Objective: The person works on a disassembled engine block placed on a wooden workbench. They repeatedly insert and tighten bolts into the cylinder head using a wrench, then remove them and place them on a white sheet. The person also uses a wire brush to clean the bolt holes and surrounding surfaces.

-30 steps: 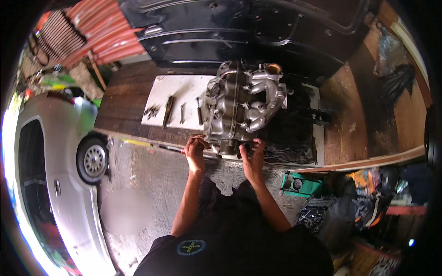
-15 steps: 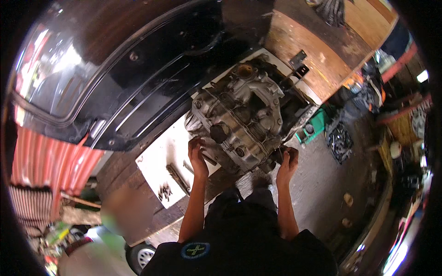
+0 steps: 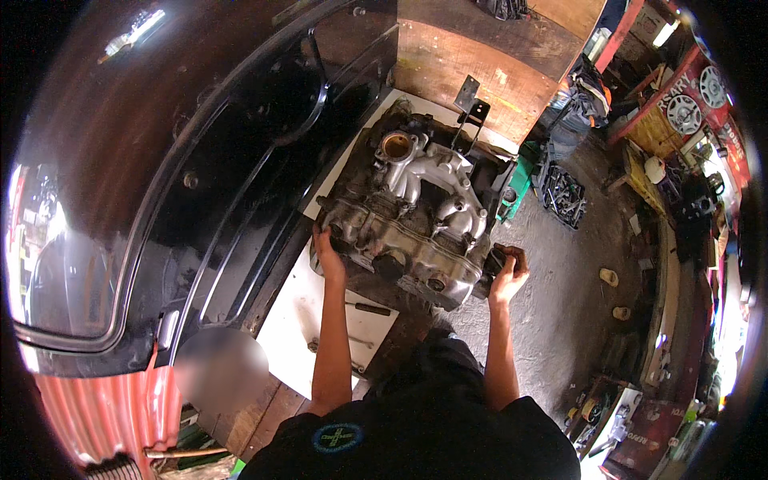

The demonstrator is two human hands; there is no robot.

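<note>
A grey metal car engine [image 3: 408, 232] stands in front of me, with a ribbed valve cover on the near side. A silver intake manifold [image 3: 436, 180] with a round brownish opening [image 3: 397, 146] tops it. At the engine's left end my left hand [image 3: 326, 254] has its fingers pressed against the metal. Around a dark part at the right end, my right hand [image 3: 510, 274] is closed with bent fingers; the fingertips are partly hidden. Beneath the engine lies a white board [image 3: 292, 328], and on it, beside my left forearm, are a dark-handled tool [image 3: 371, 309] and a wrench [image 3: 362, 342].
A black car body panel [image 3: 240, 152] rises at the left. Behind the engine stand a wooden panel [image 3: 480, 76] and a black bracket [image 3: 472, 112]. To the right, a green case [image 3: 516, 188] and a tray of tools [image 3: 562, 192] sit on the concrete floor [image 3: 552, 320].
My view has swung, so the engine and board appear turned counterclockwise. My left hand has moved from the engine's near side to its left end. My right hand stays at the right end.
</note>
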